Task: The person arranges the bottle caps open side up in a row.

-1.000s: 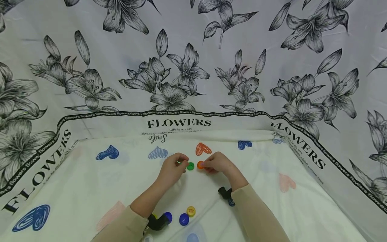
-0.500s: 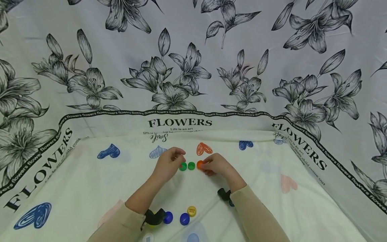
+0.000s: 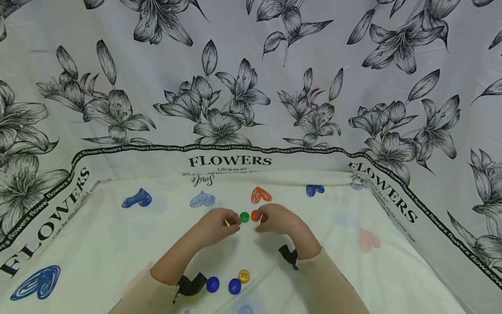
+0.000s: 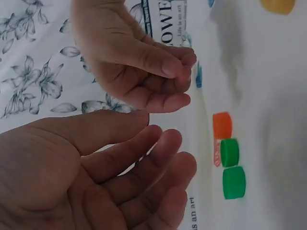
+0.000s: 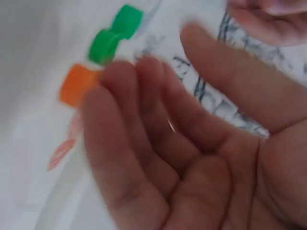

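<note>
Attending to a short row of caps, the left hand (image 3: 217,226) and the right hand (image 3: 279,219) stood at its two ends, on the far middle of the cloth-covered desk (image 3: 157,235). The orange cap (image 4: 222,125) lay at the right, the middle green cap (image 4: 230,152) just beside it, and the left green cap (image 4: 234,183) beyond, hidden from the head view. The left hand's fingers curved loosely, holding nothing; the right hand's fingers were also bent, a wide gap parting them from the thumb, and whether one touched the orange cap could not be told. Good handling, by judgement, called for light, level fingertip pressure low against the desk, lest a cap tip or the cloth wrinkle. The caps themselves came closest to containers: the middle green one seemed to show a rim around a recess, any contents too small to tell. Nearer lay two blue caps (image 3: 213,284) and a yellow cap (image 3: 244,276).
</note>
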`<state>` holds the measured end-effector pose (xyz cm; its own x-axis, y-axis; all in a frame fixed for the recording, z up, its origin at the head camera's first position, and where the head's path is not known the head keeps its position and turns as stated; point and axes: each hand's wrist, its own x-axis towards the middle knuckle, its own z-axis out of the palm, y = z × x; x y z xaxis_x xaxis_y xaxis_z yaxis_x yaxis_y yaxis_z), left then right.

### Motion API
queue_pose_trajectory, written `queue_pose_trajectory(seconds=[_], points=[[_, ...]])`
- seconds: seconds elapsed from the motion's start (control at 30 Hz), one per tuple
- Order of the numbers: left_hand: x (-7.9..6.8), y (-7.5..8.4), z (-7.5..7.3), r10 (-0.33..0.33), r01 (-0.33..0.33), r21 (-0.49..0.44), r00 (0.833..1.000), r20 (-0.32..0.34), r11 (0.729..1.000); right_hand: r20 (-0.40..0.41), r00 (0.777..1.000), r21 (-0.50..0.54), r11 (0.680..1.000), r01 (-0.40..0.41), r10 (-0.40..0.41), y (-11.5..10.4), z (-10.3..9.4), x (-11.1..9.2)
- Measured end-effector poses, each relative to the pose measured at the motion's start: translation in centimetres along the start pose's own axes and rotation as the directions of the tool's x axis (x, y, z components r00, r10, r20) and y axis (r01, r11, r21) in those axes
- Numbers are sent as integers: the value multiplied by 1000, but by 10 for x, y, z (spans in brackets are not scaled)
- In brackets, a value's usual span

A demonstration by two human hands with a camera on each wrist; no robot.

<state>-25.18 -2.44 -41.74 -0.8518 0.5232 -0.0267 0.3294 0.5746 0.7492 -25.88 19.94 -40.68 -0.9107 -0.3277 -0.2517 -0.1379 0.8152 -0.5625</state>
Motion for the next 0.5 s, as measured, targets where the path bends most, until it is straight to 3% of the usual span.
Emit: queue_pose_trajectory(seconds=[0.1,0.23,0.3,0.5], points=[[-12,1,12,-27,19,64,992,121,998,177,984,-108,993,37,-17,-21,13,-13],[-24,2,30,-117,97,90,961,250,991,360,932,-185,982,33,37,-39,33,-20],[-28,2,37,-125,101,103,957,262,990,386,921,-224,974,42,49,-43,42,-20],[-32,-2,50,-51,35,82,976,212,996,336,939,-279,960,31,67,-43,57,-17]])
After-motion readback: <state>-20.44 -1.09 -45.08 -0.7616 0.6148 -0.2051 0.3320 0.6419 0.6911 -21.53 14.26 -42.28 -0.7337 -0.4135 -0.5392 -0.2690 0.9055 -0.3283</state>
